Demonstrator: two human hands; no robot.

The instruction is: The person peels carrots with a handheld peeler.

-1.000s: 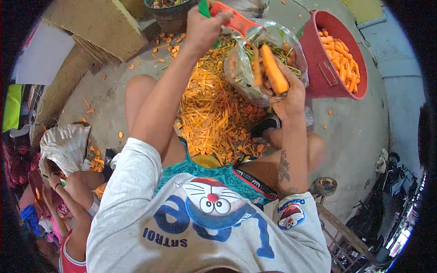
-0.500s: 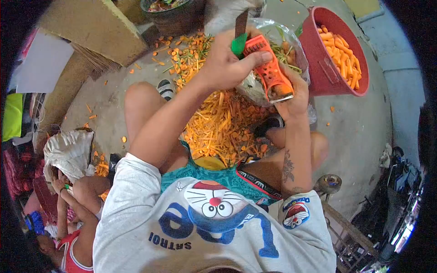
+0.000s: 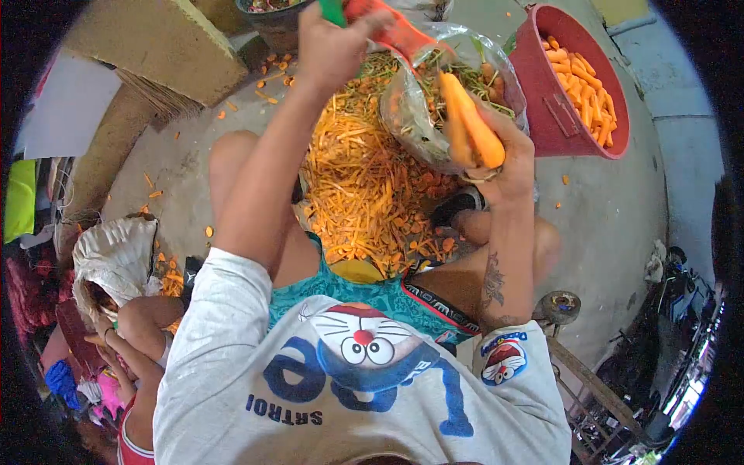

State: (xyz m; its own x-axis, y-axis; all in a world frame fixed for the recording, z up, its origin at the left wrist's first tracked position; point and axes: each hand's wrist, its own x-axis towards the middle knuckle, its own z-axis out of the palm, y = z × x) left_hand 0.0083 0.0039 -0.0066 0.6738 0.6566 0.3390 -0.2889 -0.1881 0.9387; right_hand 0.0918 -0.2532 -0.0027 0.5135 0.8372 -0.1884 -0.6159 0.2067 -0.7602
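Observation:
In the head view, my left hand [image 3: 333,50], slightly blurred, is closed around an orange-red peeler [image 3: 399,31] and a green-handled knife [image 3: 332,11]. The peeler's head is near the carrot's far end, and a gap shows between them. My right hand [image 3: 508,155] grips a bright orange peeled carrot [image 3: 474,128], its tip pointing away from me. Just beneath both hands sits a clear plastic bag [image 3: 399,116] with green stems and carrots in it. A heap of orange peelings [image 3: 360,186] covers the floor between my legs.
To the right stands a red tub [image 3: 546,116] of peeled carrots. A dark bucket [image 3: 275,19] is at the far left of the bag. Another person [image 3: 139,372] sits at the lower left beside a white sack [image 3: 116,260]. A metal frame [image 3: 593,380] stands at the lower right.
My left hand has moved up and left with the peeler and knife, away from my right hand. The carrot in my right hand is now uncovered.

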